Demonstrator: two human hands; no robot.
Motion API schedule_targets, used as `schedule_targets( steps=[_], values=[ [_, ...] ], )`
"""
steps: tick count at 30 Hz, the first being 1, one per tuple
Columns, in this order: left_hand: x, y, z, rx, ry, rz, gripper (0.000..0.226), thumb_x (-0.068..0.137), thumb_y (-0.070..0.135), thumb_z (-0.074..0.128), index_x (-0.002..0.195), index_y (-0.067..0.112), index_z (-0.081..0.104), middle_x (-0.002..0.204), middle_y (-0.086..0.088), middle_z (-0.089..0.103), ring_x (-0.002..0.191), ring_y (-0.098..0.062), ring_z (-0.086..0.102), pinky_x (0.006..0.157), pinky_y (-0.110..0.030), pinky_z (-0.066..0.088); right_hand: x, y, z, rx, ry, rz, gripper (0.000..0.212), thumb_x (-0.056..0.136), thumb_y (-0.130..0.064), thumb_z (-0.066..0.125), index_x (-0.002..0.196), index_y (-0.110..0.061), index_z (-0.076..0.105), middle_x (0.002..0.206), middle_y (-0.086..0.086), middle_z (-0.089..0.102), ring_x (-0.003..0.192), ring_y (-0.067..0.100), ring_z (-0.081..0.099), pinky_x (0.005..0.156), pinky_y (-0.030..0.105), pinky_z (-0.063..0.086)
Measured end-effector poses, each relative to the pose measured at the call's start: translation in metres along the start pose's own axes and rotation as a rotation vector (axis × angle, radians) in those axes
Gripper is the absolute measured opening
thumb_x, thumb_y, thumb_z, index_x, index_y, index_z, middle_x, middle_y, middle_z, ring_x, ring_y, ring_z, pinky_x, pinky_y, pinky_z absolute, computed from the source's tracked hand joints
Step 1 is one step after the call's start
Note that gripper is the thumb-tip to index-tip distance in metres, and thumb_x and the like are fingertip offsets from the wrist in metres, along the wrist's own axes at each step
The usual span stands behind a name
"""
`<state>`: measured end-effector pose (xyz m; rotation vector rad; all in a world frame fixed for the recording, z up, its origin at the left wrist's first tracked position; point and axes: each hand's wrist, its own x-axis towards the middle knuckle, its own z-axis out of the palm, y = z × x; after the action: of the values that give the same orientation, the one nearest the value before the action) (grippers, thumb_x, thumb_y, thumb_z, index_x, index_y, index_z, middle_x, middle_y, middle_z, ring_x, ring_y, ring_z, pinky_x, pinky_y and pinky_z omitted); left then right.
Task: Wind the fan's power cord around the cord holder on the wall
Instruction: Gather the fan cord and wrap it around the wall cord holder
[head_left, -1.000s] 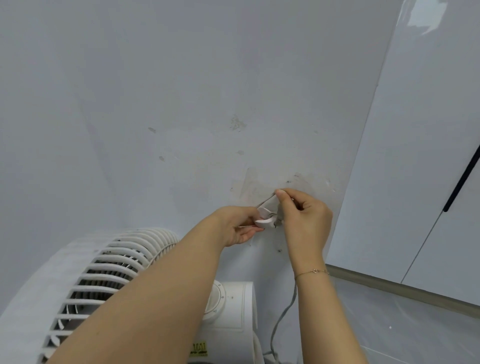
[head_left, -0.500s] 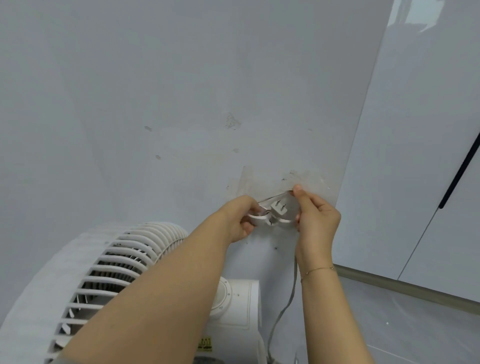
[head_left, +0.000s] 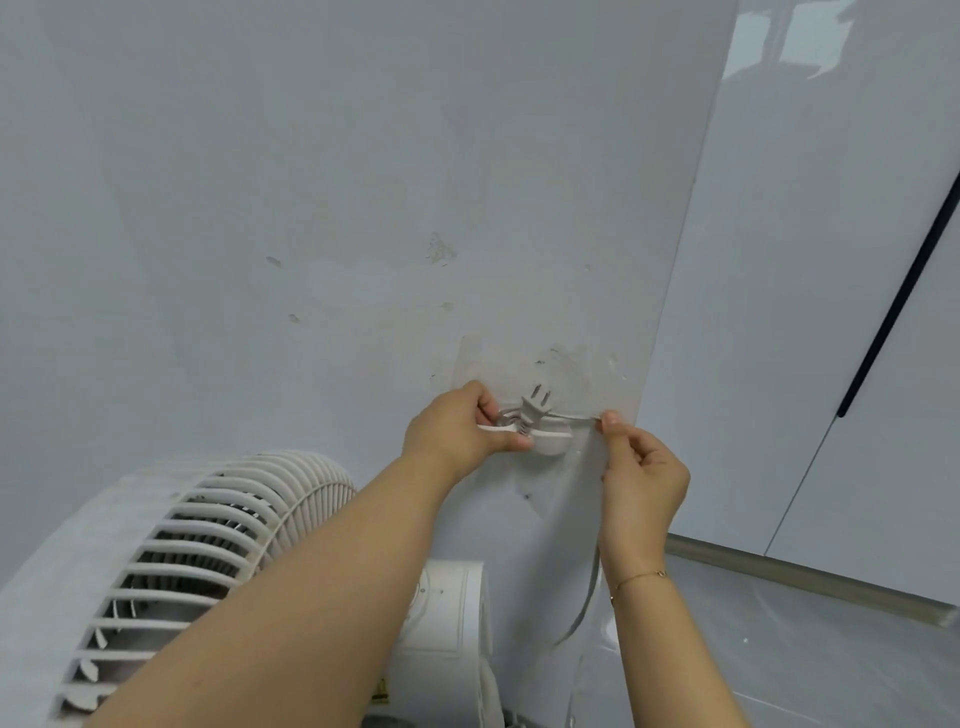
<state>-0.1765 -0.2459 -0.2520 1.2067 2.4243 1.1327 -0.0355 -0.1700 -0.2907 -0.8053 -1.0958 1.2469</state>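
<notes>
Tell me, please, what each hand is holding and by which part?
Left hand grips the cord holder at its left end; right hand pinches the power cord right of the holder.

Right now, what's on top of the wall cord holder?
The plug sits on top of the cord holder, prongs up, with cord looped over it. The left hand covers the holder's left end.

The left hand (head_left: 457, 436) covers the nine o'clock end of the white cord holder (head_left: 553, 437), so its full shape cannot be told. The power cord (head_left: 589, 597) passes behind the right hand (head_left: 641, 486) and wrist, out of sight. The fan (head_left: 171, 561) is cut off by the frame's edges at six and nine o'clock.
</notes>
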Motion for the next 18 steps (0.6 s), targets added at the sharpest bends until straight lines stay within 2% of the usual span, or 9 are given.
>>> schedule_targets(
  steps=[2, 4, 6, 8, 10, 12, 14, 16, 18],
  values=[
    [0.001, 0.0, -0.001, 0.012, 0.044, -0.007, 0.04, 0.058, 0.048, 0.083, 0.074, 0.025, 0.053, 0.071, 0.013, 0.055, 0.073, -0.013, 0.055, 0.073, -0.032, 0.043, -0.001, 0.008, -0.009, -0.041, -0.021, 0.011, 0.024, 0.087, -0.027, 0.066, 0.073, -0.01, 0.072, 0.046, -0.01, 0.041, 0.051, 0.009, 0.037, 0.057, 0.021, 0.038],
    [0.002, 0.001, -0.001, 0.063, 0.06, -0.001, 0.041, 0.058, 0.05, 0.081, 0.073, 0.025, 0.052, 0.073, 0.012, 0.057, 0.075, -0.015, 0.057, 0.075, -0.032, 0.041, -0.002, 0.019, -0.017, -0.07, -0.037, 0.029, 0.025, 0.088, -0.027, 0.066, 0.072, -0.009, 0.071, 0.052, -0.001, 0.042, 0.054, 0.013, 0.037, 0.056, 0.022, 0.037],
    [0.001, 0.001, 0.0, 0.095, 0.057, 0.01, 0.042, 0.061, 0.052, 0.079, 0.076, 0.024, 0.052, 0.08, 0.01, 0.061, 0.079, -0.018, 0.06, 0.079, -0.034, 0.043, -0.006, 0.03, -0.024, -0.093, -0.082, 0.053, 0.02, 0.089, -0.024, 0.065, 0.079, -0.009, 0.073, 0.061, -0.001, 0.058, 0.06, 0.01, 0.05, 0.063, 0.019, 0.043],
    [0.001, 0.001, 0.002, 0.082, 0.048, 0.013, 0.039, 0.063, 0.049, 0.078, 0.077, 0.024, 0.053, 0.079, 0.01, 0.061, 0.077, -0.018, 0.057, 0.078, -0.035, 0.042, -0.012, 0.043, -0.03, -0.123, -0.136, 0.092, 0.014, 0.091, -0.02, 0.062, 0.088, -0.013, 0.074, 0.081, -0.003, 0.07, 0.073, 0.006, 0.061, 0.073, 0.017, 0.046],
    [0.003, 0.0, 0.003, 0.053, 0.03, 0.016, 0.035, 0.065, 0.045, 0.079, 0.074, 0.023, 0.053, 0.072, 0.011, 0.056, 0.073, -0.017, 0.052, 0.072, -0.032, 0.039, -0.018, 0.054, -0.032, -0.155, -0.187, 0.136, 0.015, 0.093, -0.018, 0.058, 0.092, -0.018, 0.073, 0.082, -0.004, 0.068, 0.07, 0.007, 0.057, 0.073, 0.025, 0.045],
    [0.004, -0.001, 0.003, -0.002, 0.005, 0.022, 0.034, 0.065, 0.04, 0.08, 0.07, 0.023, 0.051, 0.068, 0.01, 0.053, 0.07, -0.018, 0.049, 0.068, -0.031, 0.039, -0.024, 0.06, -0.032, -0.2, -0.241, 0.183, 0.018, 0.095, -0.018, 0.054, 0.094, -0.019, 0.072, 0.072, -0.003, 0.058, 0.06, 0.009, 0.047, 0.06, 0.028, 0.043],
    [0.003, -0.003, 0.003, -0.087, -0.039, 0.024, 0.032, 0.067, 0.034, 0.081, 0.068, 0.023, 0.051, 0.07, 0.008, 0.053, 0.07, -0.018, 0.047, 0.067, -0.032, 0.04, -0.029, 0.061, -0.028, -0.194, -0.279, 0.266, 0.019, 0.096, -0.014, 0.052, 0.093, -0.014, 0.071, 0.063, 0.002, 0.051, 0.048, 0.011, 0.04, 0.043, 0.026, 0.036],
    [0.001, -0.003, 0.001, -0.127, -0.095, 0.017, 0.026, 0.071, 0.025, 0.08, 0.074, 0.022, 0.053, 0.079, 0.004, 0.054, 0.073, -0.018, 0.047, 0.069, -0.029, 0.04, -0.033, 0.062, -0.023, -0.16, -0.315, 0.379, 0.018, 0.095, -0.012, 0.054, 0.089, -0.008, 0.071, 0.062, 0.004, 0.053, 0.04, 0.011, 0.037, 0.037, 0.023, 0.032],
    [0.0, -0.005, -0.005, -0.098, -0.097, 0.002, 0.022, 0.075, 0.013, 0.075, 0.089, 0.017, 0.06, 0.096, -0.002, 0.053, 0.085, -0.024, 0.053, 0.074, -0.026, 0.043, -0.038, 0.064, -0.015, -0.114, -0.347, 0.522, 0.019, 0.092, -0.017, 0.061, 0.081, -0.003, 0.068, 0.061, 0.005, 0.057, 0.038, 0.011, 0.037, 0.036, 0.022, 0.03]
  ],
)
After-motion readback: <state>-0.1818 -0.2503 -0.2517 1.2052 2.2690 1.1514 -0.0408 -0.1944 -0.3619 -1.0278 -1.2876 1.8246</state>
